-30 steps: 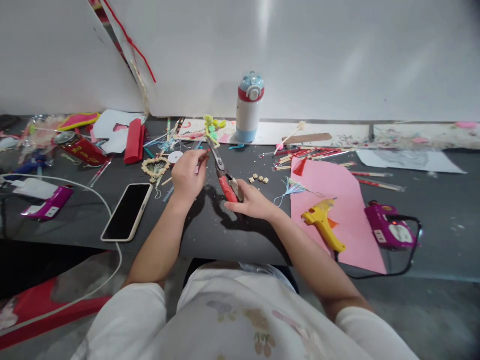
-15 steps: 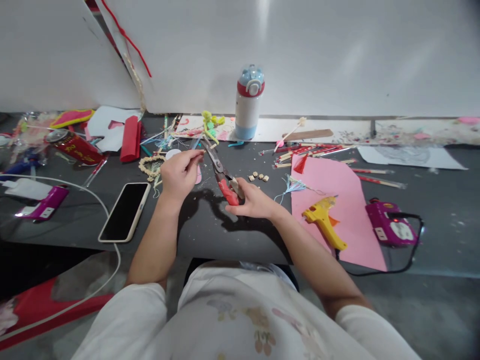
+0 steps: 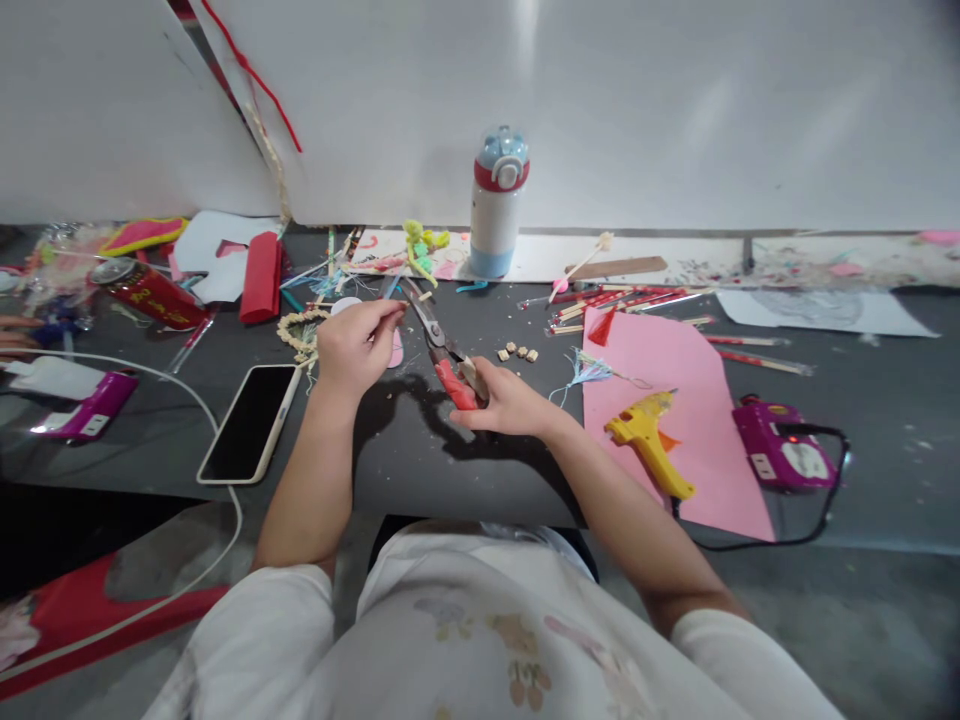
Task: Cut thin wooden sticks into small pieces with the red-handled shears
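My right hand [image 3: 510, 400] is closed around the red handles of a pair of scissors [image 3: 453, 380]. Their metal blades point away from me and to the left, with the tips beside my left fingers. My left hand [image 3: 356, 342] is closed in a pinch near those blades; whatever sits between its fingertips is too small to make out. Several small pale cut pieces [image 3: 522, 352] lie on the table right of the scissors. A beaded pale loop [image 3: 296, 335] lies left of my left hand, and a pink rounded piece [image 3: 396, 348] is partly hidden behind it.
A bottle [image 3: 495, 210] stands behind my hands. On the right, a yellow glue gun [image 3: 649, 440] rests on pink paper [image 3: 705, 400] by a purple power box [image 3: 780, 445]. A phone [image 3: 250, 425] and red can [image 3: 154, 295] lie left. Another person's hand [image 3: 16, 332] shows at the left edge.
My left hand has shifted very slightly left; my right hand still holds the scissors in nearly the same place. Another person's hand has come into view at the left edge.
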A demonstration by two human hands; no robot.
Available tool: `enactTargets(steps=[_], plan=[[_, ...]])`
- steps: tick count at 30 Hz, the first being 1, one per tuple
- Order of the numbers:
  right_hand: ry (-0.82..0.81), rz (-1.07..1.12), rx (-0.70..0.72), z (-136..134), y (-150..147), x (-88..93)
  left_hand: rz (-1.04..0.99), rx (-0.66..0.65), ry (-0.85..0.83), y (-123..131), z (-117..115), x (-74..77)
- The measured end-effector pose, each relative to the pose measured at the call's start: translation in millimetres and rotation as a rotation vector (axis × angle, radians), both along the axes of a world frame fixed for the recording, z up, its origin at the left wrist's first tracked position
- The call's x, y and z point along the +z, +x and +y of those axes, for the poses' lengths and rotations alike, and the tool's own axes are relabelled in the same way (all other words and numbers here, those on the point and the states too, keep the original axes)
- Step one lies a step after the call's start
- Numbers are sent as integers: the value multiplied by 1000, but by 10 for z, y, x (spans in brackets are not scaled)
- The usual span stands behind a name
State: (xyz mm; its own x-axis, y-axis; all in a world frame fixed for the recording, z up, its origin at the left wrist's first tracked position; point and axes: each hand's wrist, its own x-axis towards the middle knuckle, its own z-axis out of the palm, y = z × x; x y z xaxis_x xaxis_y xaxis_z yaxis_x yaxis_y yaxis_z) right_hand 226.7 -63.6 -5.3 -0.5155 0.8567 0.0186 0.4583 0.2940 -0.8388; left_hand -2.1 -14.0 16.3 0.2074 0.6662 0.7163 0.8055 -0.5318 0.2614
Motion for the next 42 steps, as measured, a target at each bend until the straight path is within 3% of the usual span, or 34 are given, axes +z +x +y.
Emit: enactTargets(steps=[10, 15, 22, 27, 33, 42], plan=[[-80, -13, -47, 42, -4, -59, 138, 47, -36, 67, 9, 18], [-175, 113, -151, 67, -38, -130, -80, -7, -20, 275, -81, 5], [-211, 248, -170, 94, -63, -187, -583, -425, -803, 572, -139, -182], [-210, 281, -154, 99, -75, -195, -806, -607, -1078, 628, -152, -182], [-232, 286, -136, 112, -69, -222, -929, -627, -1132, 644, -159, -146], [-245, 295, -104, 122, -40, -238, -906, -627, -1066, 651, -162, -178]])
